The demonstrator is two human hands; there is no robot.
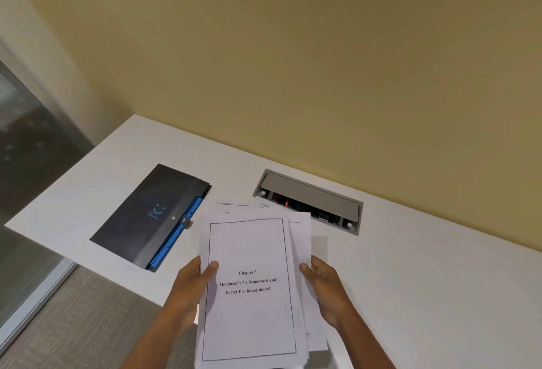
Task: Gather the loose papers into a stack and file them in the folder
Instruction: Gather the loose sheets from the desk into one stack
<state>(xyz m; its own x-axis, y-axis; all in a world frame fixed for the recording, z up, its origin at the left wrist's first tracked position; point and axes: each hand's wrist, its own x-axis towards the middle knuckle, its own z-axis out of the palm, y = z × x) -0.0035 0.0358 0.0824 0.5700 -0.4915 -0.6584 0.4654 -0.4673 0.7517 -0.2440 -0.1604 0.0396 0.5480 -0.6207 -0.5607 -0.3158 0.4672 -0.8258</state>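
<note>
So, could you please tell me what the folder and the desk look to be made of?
Folder: seemingly thin dark matte plastic, with a soft sheen, a snap button and blue dividers at its edge. Desk: probably white laminate, smooth and even, though the core is hidden.

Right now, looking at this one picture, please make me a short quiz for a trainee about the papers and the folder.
1. True or false: the folder lies shut on the table.
2. Which hand holds the stack of papers? A) left hand only B) right hand only C) both
3. Fill in: the top sheet reads "Chapter ___".

Key
1. True: its flap is down, with blue tabs showing at the edge.
2. C: one hand grips each side, and the sheets are not yet squared.
3. The missing number is 3.
</note>
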